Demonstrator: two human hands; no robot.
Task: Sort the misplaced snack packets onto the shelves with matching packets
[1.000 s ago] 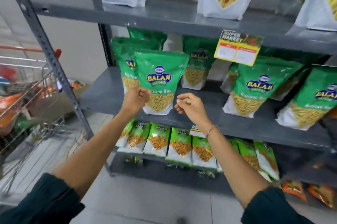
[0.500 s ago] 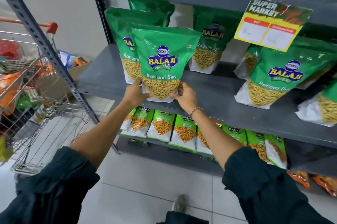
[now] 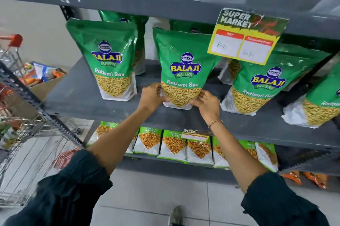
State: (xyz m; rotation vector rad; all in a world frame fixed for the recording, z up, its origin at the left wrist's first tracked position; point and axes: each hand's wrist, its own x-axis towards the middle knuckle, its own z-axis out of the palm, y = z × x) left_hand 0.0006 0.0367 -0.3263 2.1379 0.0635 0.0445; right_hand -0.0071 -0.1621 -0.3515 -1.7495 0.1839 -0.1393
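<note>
A green Balaji Ratlami Sev packet (image 3: 182,71) stands upright on the grey middle shelf (image 3: 88,97). My left hand (image 3: 153,95) grips its lower left corner and my right hand (image 3: 206,102) grips its lower right corner. A matching packet (image 3: 108,60) stands to its left, and another (image 3: 261,86) leans to its right. More of the same green packets stand behind them. On the shelf below sits a row of smaller green packets (image 3: 173,144).
A yellow price tag (image 3: 246,36) hangs from the upper shelf's edge. A wire shopping trolley (image 3: 20,133) with mixed packets stands at the left beside the rack's post (image 3: 33,104). A cardboard box (image 3: 46,82) of packets sits behind it. Orange packets (image 3: 311,178) lie bottom right.
Both hands closed on the front green packet and shifted it right along the middle shelf, away from the packet it stood in front of. The camera tilted down and moved closer.
</note>
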